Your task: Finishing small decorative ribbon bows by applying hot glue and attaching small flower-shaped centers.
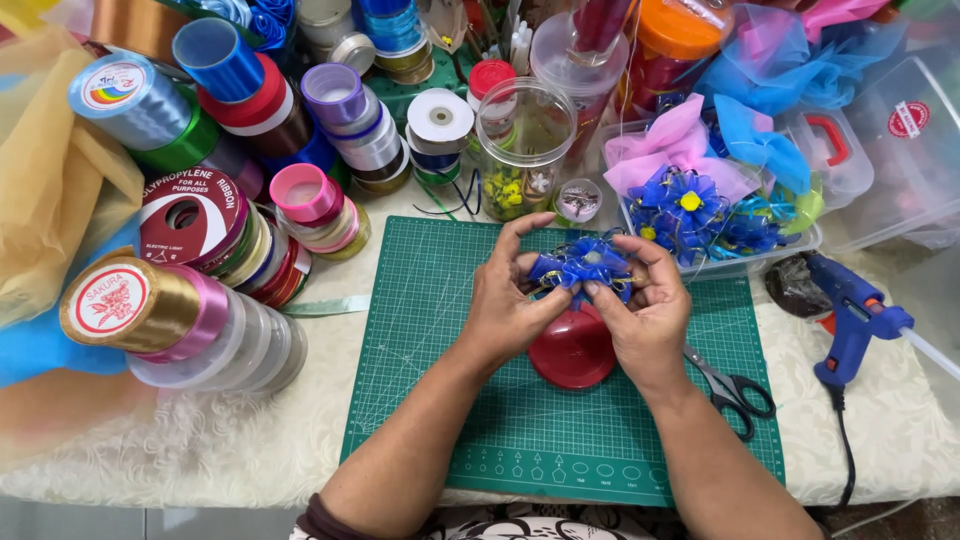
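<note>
Both hands met over the middle of the green mat [450, 400], holding one blue flower [585, 262] of sheer ribbon with gold edging and a pale centre. The left hand [505, 305] gripped it from nine o'clock, thumb and fingertips pinched on the petals. The right hand [650, 310] gripped it from three o'clock, fingers curled over the top and thumb pressing underneath. The flower hung just above a red lid [572, 350], which lay on the mat at six o'clock from it, partly hidden by the palms.

At four o'clock from the right hand, scissors [735, 385] with black handles lay on the mat, blades under the wrist. Farther out at three o'clock, a blue glue gun [855, 320] rested on the cream tablecloth [200, 450], its cord trailing toward the table edge. At one o'clock from the flower sat a clear tray [800, 240] holding finished blue flowers [690, 210] with yellow centres, beside pink and blue netting. At twelve o'clock stood an open jar [522, 150] with small pieces inside, and a small round container [578, 200] just beside it. From nine to eleven o'clock, many ribbon spools [200, 220] were piled together, well apart from the hands.
</note>
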